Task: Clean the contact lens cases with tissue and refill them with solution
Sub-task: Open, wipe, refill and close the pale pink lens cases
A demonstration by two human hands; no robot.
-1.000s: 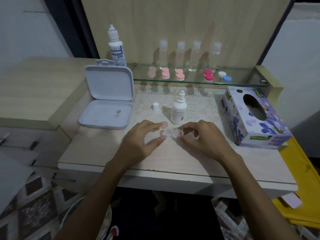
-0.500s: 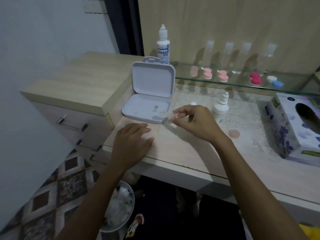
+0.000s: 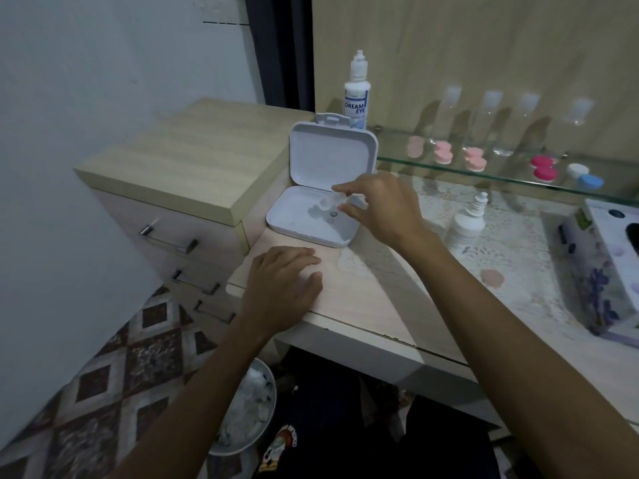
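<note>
Right edge chops off most of the floral purple cardboard tissue box [image 3: 612, 271], so only its left end and part of the slot show. The pale wooden desk [image 3: 363, 305] runs out of view that way too. Up on the glass shelf [image 3: 484, 164] the four clear bottles are blurry against the wood panel; the pink, magenta and white-and-blue round lens cases beneath them read fine. Down on the floor, a round bin [image 3: 247, 409] with crumpled white tissue in it, half hidden by the left forearm.

The white hinged plastic box [image 3: 311, 219] sits open at the desk's left end, lid upright; its tray has a couple of small dark dots I can't identify. The right hand [image 3: 380, 205] hovers over that tray, fingertips pinching the small clear contact lens case [image 3: 332, 201], which is see-through and hard to make out. The small white dropper bottle [image 3: 466, 223] stands uncapped just right of that wrist. The left hand [image 3: 283, 285] lies flat on the desk, fingers relaxed, holding nothing.
</note>
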